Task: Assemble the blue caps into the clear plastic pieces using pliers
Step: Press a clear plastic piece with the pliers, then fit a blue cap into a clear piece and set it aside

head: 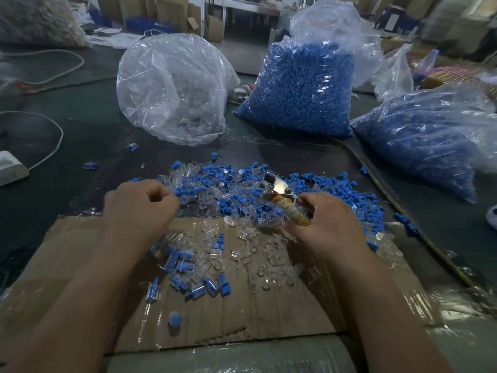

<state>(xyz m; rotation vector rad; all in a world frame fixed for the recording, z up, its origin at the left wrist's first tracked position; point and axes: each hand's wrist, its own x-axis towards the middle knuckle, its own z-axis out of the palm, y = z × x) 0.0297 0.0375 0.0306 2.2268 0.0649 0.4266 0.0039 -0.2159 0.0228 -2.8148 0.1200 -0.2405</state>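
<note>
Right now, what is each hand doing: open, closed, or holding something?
Left hand: fingers curled at the pile of parts; whether they pinch a piece cannot be told.
Right hand: closed round the handles of the pliers.

The left hand (139, 205) is being rendered smeared, and whether anything is being pinched in its curled fingers is not being resolved. The handles of the pliers (279, 189) are being largely hidden by the right hand (330, 224) gripping them. The rightmost bag of blue caps (425, 141) is being cut by the right edge, as is a white object (492, 216) below it. A white box (10, 168) is being cropped at the left edge.
</note>
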